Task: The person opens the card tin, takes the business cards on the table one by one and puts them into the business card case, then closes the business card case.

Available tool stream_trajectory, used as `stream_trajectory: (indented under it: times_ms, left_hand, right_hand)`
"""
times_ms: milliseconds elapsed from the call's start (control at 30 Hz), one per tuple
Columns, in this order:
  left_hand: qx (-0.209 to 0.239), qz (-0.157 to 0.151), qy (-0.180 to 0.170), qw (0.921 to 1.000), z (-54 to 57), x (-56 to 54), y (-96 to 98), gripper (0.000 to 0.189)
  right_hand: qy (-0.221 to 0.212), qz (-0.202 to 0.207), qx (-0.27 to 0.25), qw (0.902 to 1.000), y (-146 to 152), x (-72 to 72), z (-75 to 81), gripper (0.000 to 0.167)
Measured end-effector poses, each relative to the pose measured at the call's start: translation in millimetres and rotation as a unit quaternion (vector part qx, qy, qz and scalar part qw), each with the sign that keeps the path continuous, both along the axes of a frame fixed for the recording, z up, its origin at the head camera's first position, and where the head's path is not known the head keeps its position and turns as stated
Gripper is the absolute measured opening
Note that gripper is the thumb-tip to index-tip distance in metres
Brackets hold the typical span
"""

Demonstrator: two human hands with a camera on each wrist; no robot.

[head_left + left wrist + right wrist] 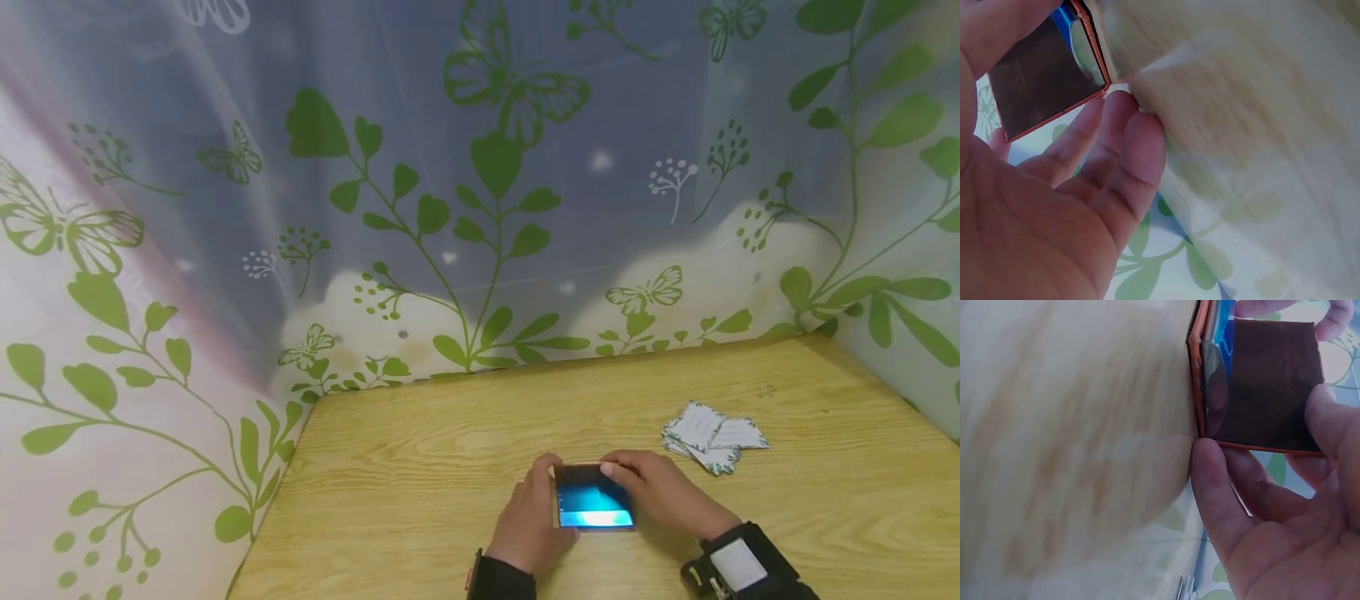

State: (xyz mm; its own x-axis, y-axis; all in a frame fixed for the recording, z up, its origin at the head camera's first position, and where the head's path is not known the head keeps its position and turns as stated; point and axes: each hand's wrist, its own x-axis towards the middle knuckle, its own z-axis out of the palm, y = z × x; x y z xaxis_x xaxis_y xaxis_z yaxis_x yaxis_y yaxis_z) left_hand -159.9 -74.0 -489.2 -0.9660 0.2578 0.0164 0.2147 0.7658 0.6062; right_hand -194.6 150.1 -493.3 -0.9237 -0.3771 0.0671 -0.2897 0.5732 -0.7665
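Observation:
A small brown folding case with orange edges (594, 498) stands between my hands near the table's front, its blue glossy face catching light in the head view. The wrist views show its brown panel (1275, 381) raised at an angle beside a blue, shiny insert (1225, 337); whether this is a wallet or a box I cannot tell. My left hand (528, 517) grips the left side, fingers at the far corner and thumb by the near edge. At the right side, my right hand (667, 496) holds the case with its thumb on the far edge and fingertips along the border.
Several white cards with leafy borders (708, 437) lie in a loose pile beyond my right hand. The wooden table (390, 467) meets a leaf-and-butterfly patterned curtain (405, 333) at the back and both sides. Black straps with devices (738, 562) sit on both wrists.

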Motion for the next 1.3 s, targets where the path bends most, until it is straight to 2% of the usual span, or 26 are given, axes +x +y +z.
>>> stream_trajectory:
  times_ms: [267,467,667,833,1067,1300]
  left_hand:
    - [-0.002,-0.006,0.004,1.0000,3.4,-1.3,-1.3,0.087]
    - [-0.007,0.002,0.002,1.0000,3.8,-2.2,-0.2,0.091]
    - [-0.037,0.005,0.010,0.9992,2.7,-4.5,-1.9,0.103]
    - [-0.058,-0.011,0.013,0.9982,0.7,-12.2,-9.5,0.113]
    - [-0.060,-0.028,-0.009,0.9978,-2.2,-27.4,-18.5,0.118]
    - [-0.086,-0.057,-0.014,0.9946,-1.2,-40.9,-23.0,0.124]
  right_hand:
    - [-0.005,0.007,-0.014,0.9999,2.3,-3.7,-1.1,0.038]
    - [0.002,0.001,-0.007,1.0000,5.1,-2.4,-2.5,0.035]
    - [-0.028,-0.018,-0.003,0.9994,6.7,0.0,-2.1,0.031]
    - [-0.053,-0.029,-0.016,0.9981,3.6,1.4,-1.5,0.032]
    - [-0.064,-0.050,-0.023,0.9964,0.6,1.9,-2.1,0.033]
    - [-0.032,-0.071,-0.017,0.9968,5.1,1.6,-5.0,0.032]
